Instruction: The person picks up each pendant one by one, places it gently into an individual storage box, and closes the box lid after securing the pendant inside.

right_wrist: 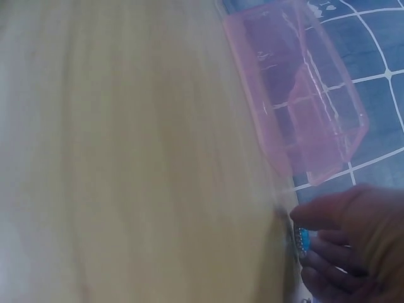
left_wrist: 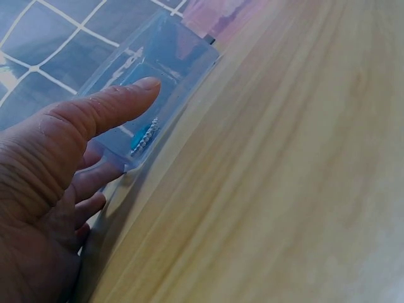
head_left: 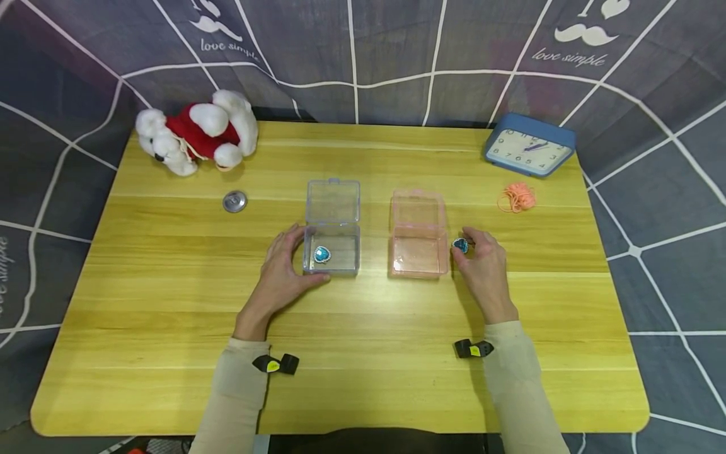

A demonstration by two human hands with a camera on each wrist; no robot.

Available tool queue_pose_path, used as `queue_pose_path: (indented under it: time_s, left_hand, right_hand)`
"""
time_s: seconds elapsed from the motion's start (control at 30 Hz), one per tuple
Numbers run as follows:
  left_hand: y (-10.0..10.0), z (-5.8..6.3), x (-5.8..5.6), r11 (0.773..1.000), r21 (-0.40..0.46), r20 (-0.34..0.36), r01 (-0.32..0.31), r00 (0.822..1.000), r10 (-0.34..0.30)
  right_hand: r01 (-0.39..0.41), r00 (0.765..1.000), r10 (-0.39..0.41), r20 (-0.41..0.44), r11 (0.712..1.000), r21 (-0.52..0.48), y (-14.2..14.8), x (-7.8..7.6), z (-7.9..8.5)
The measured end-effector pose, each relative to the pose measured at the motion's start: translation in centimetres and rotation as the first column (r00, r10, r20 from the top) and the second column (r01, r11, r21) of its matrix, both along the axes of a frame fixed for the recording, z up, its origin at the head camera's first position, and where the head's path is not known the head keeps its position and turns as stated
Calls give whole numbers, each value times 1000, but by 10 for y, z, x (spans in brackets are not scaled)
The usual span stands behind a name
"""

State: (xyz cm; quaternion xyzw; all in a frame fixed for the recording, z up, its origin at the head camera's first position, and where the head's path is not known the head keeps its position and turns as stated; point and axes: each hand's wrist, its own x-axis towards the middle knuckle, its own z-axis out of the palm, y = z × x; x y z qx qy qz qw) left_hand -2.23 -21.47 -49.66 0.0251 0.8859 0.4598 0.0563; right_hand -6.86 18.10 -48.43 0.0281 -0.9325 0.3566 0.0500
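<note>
A clear plastic box (head_left: 345, 261) stands on the table with its lid swung back. Inside it lies a blue heart-shaped gem with a beaded silver rim (head_left: 322, 254). My left hand (head_left: 279, 271) grips this box from the left, thumb along the front wall (left_wrist: 126, 104) and fingers at the back left corner. Just right of the pink plastic box (head_left: 420, 258), whose lid is also raised, my right hand (head_left: 484, 271) pinches a second blue gem (head_left: 458, 244) between thumb and fingers. In the right wrist view, that gem (right_wrist: 303, 240) is partly hidden by the thumb.
A white plush toy in red (head_left: 210, 132) lies at the back left, with a round silver tin (head_left: 235, 202) in front of it. At the back right stand a blue clock (head_left: 530, 145) and a bundle of orange string (head_left: 518, 197). Grey tiled cloth (head_left: 391, 44) hangs behind the table.
</note>
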Motion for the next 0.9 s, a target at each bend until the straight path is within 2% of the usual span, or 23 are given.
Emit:
queue_pose_path:
  time_s: [0.17, 0.53, 0.9]
  left_hand:
    - [0, 1, 1, 1000, 1, 5, -4, 1000, 4]
    - [-1, 0, 1, 1000, 4, 12, -9, 1000, 9]
    - [0, 1, 1, 1000, 4, 17, -10, 1000, 10]
  right_hand:
    - [2, 1000, -2, 3, 1000, -1, -1, 0, 7]
    - [4, 999, -4, -54, 1000, 9, -6, -1, 21]
    - [-44, 984, 41, -174, 999, -17, -22, -2, 43]
